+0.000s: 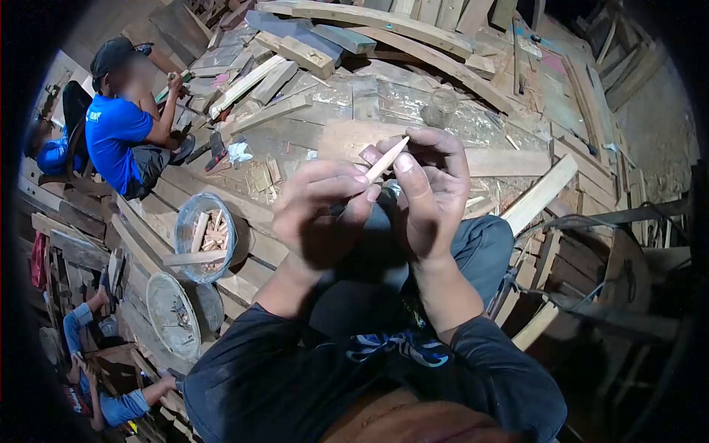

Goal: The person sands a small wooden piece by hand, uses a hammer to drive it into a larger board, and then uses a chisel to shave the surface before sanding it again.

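A short pale wooden peg (387, 161), narrowing to a point at its upper right end, is held up in front of my chest. My left hand (325, 199) pinches its lower, thicker end between thumb and fingers. Around the pointed end close the thumb and forefinger of my right hand (434, 188). Both hands are above my lap, clear of the floor. Beyond them a flat wooden board (343, 139) lies on the floor, partly hidden by my fingers.
Left of me stand a bucket (235, 229) of small wood pieces and a pale basin (159, 314). A person in a blue shirt (118, 122) sits at the upper left; others are lower left. Planks (288, 55) pile up ahead. Cables (576, 221) run at right.
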{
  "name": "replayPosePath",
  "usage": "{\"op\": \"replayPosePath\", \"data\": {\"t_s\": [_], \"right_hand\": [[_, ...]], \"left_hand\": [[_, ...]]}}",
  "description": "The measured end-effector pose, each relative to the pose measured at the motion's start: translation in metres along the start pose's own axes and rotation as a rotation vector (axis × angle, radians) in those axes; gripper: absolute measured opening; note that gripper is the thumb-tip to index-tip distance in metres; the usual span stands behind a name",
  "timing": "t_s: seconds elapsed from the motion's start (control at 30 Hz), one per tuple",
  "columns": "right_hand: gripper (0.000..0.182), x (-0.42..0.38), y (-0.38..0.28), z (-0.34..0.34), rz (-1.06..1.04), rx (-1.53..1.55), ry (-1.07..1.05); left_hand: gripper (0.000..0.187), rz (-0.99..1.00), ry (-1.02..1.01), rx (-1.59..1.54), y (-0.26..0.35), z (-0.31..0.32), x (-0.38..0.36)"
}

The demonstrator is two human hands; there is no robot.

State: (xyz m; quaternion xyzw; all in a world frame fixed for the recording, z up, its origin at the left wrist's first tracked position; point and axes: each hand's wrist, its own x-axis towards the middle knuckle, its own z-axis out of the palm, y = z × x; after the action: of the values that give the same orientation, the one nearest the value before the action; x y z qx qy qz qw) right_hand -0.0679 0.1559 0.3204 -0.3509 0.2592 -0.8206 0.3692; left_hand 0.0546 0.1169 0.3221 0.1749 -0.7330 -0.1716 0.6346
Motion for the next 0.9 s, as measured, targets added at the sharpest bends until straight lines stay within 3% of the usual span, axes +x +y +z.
{"op": "replayPosePath", "data": {"t_s": [0.23,0.4,0.57,0.73,0.83,0.9], "right_hand": [[0.032,0.002,0.003,-0.002,-0.036,0.004,-0.004],[0.037,0.002,0.004,-0.006,0.059,0.037,0.02],[0.025,0.002,0.002,-0.004,0.041,-0.007,-0.046],[0.021,0.003,0.001,-0.003,0.007,-0.04,-0.12],[0.021,0.002,0.001,-0.002,-0.003,-0.08,-0.156],[0.019,0.003,0.003,-0.003,-0.024,-0.121,-0.193]], "left_hand": [[0.023,-0.023,0.012,-0.031,0.001,0.002,0.0],[0.028,-0.05,0.077,-0.108,-0.004,0.005,-0.005],[0.032,-0.05,0.16,-0.24,-0.009,0.008,-0.007],[0.032,-0.418,0.192,-0.371,0.003,0.003,-0.003],[0.031,-0.453,0.109,-0.434,0.001,-0.001,-0.002],[0.025,-0.356,0.085,-0.517,-0.007,0.002,-0.001]]}}
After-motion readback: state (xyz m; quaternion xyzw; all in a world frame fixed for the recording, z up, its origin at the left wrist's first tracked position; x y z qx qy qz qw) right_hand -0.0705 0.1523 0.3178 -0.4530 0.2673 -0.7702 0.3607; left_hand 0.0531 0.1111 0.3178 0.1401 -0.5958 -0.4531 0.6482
